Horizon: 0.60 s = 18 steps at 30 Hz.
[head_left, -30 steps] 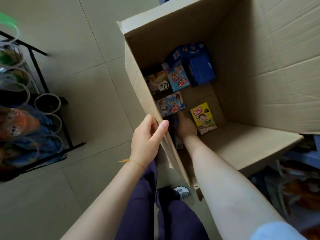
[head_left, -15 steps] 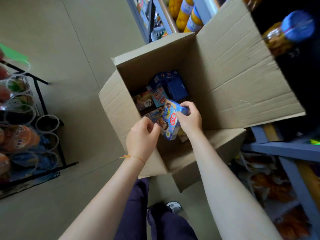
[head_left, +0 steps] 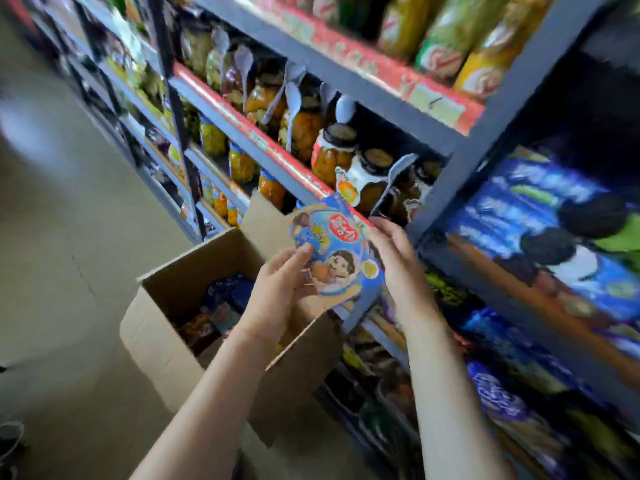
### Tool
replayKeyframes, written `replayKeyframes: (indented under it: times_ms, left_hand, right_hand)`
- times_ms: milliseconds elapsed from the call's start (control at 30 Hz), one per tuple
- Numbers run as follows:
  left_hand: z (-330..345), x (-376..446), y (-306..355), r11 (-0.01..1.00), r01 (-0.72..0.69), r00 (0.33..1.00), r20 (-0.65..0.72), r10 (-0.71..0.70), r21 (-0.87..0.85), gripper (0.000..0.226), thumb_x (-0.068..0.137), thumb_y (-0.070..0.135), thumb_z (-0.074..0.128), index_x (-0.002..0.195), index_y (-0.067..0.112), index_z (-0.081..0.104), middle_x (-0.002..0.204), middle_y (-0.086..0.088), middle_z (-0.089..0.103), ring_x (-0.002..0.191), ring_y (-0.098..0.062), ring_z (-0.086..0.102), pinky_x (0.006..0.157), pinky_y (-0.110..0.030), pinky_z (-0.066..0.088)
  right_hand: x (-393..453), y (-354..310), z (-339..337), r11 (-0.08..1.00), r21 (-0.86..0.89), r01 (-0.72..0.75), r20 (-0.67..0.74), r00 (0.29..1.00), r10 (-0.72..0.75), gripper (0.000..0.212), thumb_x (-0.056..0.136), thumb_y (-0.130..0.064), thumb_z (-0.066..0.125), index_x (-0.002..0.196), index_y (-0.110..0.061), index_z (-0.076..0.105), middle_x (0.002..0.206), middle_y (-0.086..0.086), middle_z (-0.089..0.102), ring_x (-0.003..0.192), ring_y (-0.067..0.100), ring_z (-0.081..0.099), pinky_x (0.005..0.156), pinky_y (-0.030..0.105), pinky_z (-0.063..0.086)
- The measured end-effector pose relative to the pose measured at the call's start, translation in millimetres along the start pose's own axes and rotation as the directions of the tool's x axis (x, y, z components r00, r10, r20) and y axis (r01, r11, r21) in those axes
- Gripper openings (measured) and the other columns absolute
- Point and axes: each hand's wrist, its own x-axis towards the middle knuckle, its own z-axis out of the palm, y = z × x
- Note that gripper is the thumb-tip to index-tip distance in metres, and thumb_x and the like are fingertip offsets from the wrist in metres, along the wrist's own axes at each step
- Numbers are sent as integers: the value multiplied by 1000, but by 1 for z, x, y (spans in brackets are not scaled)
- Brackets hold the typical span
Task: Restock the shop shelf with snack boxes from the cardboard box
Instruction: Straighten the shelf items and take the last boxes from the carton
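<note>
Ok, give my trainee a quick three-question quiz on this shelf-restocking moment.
1. True or false: both hands hold the blue snack box.
2. Where is the cardboard box? A) on a shelf B) on the floor, open
3. What stands on the shelf just behind the snack box?

Key:
1. True: left hand and right hand grip it.
2. B
3. Jars with spoons attached.
</note>
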Motion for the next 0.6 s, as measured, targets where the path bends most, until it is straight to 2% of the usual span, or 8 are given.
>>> replayKeyframes:
  times_ms: [67, 133, 233, 300, 367, 467, 533, 600]
  left_hand:
    - [42, -14, 9, 994, -60, 997, 33, 63, -88, 20, 95, 22, 63, 107, 6, 62, 101, -17, 72, 85, -28, 70, 76, -38, 58]
    - [89, -34, 15, 977, -124, 984, 107, 145, -176, 30, 91, 20, 68, 114, 8, 53, 106, -20, 68, 86, -28, 68, 70, -35, 60]
    - [160, -69, 19, 951, -231, 936, 220, 276, -208, 43, 94, 7, 65, 128, 20, 43, 112, -23, 64, 85, -31, 67, 65, -34, 59]
    - [202, -93, 22, 929, -308, 897, 262, 355, -205, 64, 93, -1, 61, 142, 29, 33, 120, -18, 65, 87, -27, 70, 64, -31, 59]
    - [239, -114, 28, 898, -396, 840, 320, 438, -192, 68, 89, -5, 62, 144, 23, 35, 129, -15, 61, 95, -24, 70, 68, -31, 59]
    - [283, -135, 38, 835, -528, 740, 400, 540, -151, 53, 90, -8, 61, 137, 10, 45, 110, -6, 67, 90, -21, 67, 74, -27, 58]
    - [310, -141, 47, 764, -641, 685, 394, 613, -75, 46, 89, 5, 69, 131, 15, 55, 112, -7, 66, 93, -20, 62, 69, -19, 54]
    - [332, -143, 56, 677, -736, 624, 389, 678, 2, 42, 83, 27, 72, 124, 24, 64, 121, -12, 63, 104, -22, 63, 79, -27, 56]
  right_hand:
    - [-26, -30, -41, 998, 13, 58, -29, 998, -58, 34, 84, -41, 62, 114, -25, 62, 101, 4, 71, 76, 11, 68, 63, 28, 50]
    - [-56, -58, -82, 989, -8, 144, -65, 987, -145, 25, 86, -38, 65, 108, -25, 62, 85, -8, 72, 67, 8, 64, 59, 27, 43]
    - [-97, -91, -137, 954, -46, 295, -124, 946, -299, 9, 93, -21, 68, 101, -19, 64, 79, -11, 73, 69, 2, 65, 59, 17, 44]
    - [-120, -113, -170, 926, -78, 370, -227, 898, -378, 11, 91, -12, 68, 102, -9, 66, 84, -5, 73, 72, 1, 67, 61, 14, 47]
    - [-142, -134, -202, 885, -132, 446, -343, 818, -463, 21, 86, -14, 75, 105, -8, 67, 90, -3, 75, 80, 4, 69, 69, 16, 51]
    - [-173, -163, -243, 798, -275, 537, -445, 665, -601, 24, 83, -27, 71, 105, -18, 67, 100, -6, 75, 93, 8, 69, 82, 21, 51]
    - [-188, -183, -262, 725, -335, 601, -519, 525, -675, 27, 83, -25, 70, 108, -17, 63, 100, -7, 74, 93, 7, 68, 82, 19, 50]
    - [-198, -200, -276, 670, -412, 617, -575, 394, -717, 27, 83, -24, 70, 107, -20, 57, 94, -6, 71, 82, 4, 65, 76, 17, 48]
